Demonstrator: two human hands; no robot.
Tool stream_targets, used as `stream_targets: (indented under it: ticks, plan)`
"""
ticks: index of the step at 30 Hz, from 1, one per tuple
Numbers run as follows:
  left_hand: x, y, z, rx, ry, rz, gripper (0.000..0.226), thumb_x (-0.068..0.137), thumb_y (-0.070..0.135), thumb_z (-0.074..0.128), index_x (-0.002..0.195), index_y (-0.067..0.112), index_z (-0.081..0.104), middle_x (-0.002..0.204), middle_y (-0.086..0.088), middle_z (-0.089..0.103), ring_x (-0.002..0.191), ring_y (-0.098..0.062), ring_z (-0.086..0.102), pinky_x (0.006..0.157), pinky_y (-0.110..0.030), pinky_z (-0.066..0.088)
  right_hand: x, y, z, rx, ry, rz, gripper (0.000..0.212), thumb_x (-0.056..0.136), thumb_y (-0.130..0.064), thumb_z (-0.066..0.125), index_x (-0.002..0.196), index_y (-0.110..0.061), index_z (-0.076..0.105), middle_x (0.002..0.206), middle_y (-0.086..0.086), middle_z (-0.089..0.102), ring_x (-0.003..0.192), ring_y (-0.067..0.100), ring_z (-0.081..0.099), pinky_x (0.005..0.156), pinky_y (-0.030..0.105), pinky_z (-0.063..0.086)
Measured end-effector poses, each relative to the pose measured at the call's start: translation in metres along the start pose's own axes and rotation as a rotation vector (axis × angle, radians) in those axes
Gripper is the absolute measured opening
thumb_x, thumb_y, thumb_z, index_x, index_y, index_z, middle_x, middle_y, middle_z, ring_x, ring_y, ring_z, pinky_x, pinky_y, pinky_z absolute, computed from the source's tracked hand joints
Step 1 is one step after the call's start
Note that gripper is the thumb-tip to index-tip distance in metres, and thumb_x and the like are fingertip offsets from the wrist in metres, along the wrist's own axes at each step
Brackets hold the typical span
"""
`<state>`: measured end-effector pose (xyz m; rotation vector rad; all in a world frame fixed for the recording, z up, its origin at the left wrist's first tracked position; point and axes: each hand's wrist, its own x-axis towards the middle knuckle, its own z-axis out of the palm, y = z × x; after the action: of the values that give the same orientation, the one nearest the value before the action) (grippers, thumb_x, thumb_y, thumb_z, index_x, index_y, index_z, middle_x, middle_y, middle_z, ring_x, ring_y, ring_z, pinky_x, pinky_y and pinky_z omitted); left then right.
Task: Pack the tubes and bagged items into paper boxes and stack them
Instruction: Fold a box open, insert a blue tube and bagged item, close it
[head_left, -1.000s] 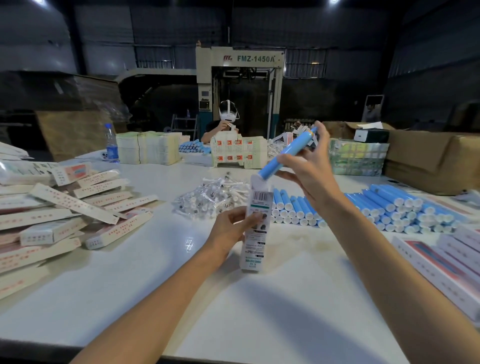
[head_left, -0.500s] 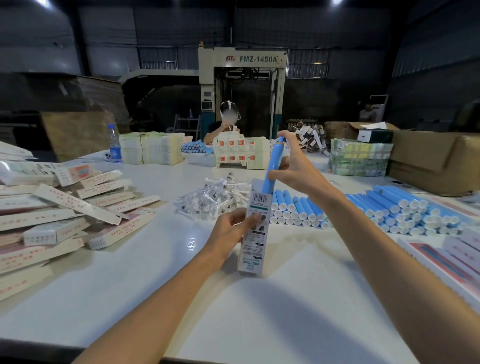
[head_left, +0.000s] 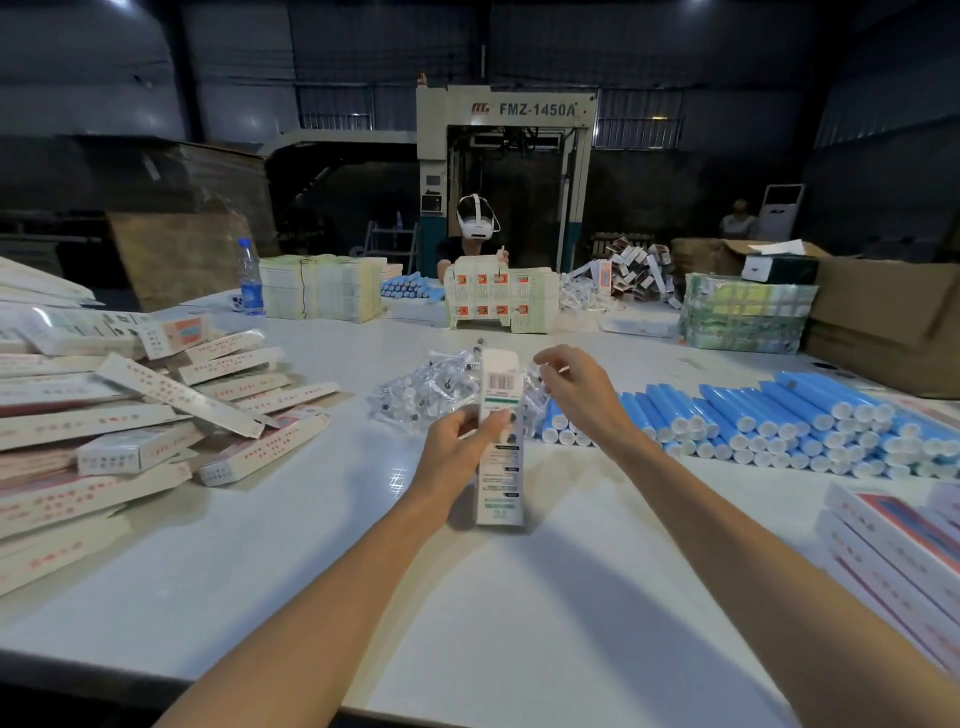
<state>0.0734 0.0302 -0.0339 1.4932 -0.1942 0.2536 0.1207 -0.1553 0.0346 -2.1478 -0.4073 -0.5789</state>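
Blue tube gone from view, right grip free
The left grip (head_left: 462, 441) still curls round the upright paper box (head_left: 501, 467) on the worktop (head_left: 311, 545); the right grip (head_left: 576, 387), pinching the tube 0.5 s ago, now hovers loosely open and empty beside the box top.

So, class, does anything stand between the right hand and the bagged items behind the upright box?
Nothing visible does. The right hand hangs just over the right edge of the bagged items; the box, held by the left hand, stands to its left.
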Motion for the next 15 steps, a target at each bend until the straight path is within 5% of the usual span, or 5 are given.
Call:
stream_targets:
  ticks: [3, 7, 15]
  plan:
    - [0.007, -0.004, -0.013, 0.059, 0.166, 0.013, 0.018, 0.103, 0.038, 0.069, 0.115, 0.024, 0.073, 0.096, 0.002, 0.08, 0.085, -0.016, 0.078, 0.066, -0.025, 0.059, 0.009, 0.013, 0.033, -0.126, -0.072, -0.044, 0.027, 0.104, -0.003, 0.051, 0.127, -0.008, 0.066, 0.117, 0.012, 0.068, 0.093, 0.019, 0.062, 0.078, 0.021, 0.053]
    - [0.014, -0.012, -0.024, 0.054, 0.331, -0.027, 0.02, 0.107, 0.04, 0.06, 0.12, 0.027, 0.066, 0.104, -0.005, 0.077, 0.091, -0.024, 0.077, 0.082, -0.045, 0.065, 0.019, 0.02, 0.076, -0.418, -0.217, -0.233, 0.047, 0.098, 0.005, 0.052, 0.141, -0.013, 0.059, 0.142, 0.008, 0.055, 0.132, 0.028, 0.047, 0.106, 0.044, 0.045]
    - [0.023, -0.019, -0.028, 0.08, 0.333, -0.008, 0.021, 0.108, 0.04, 0.059, 0.124, 0.027, 0.064, 0.103, -0.003, 0.077, 0.086, -0.021, 0.077, 0.075, -0.038, 0.063, 0.038, 0.023, 0.135, -0.893, -0.276, -0.518, 0.046, 0.106, -0.021, 0.054, 0.151, -0.023, 0.048, 0.145, 0.001, 0.055, 0.132, 0.024, 0.044, 0.106, 0.035, 0.039]
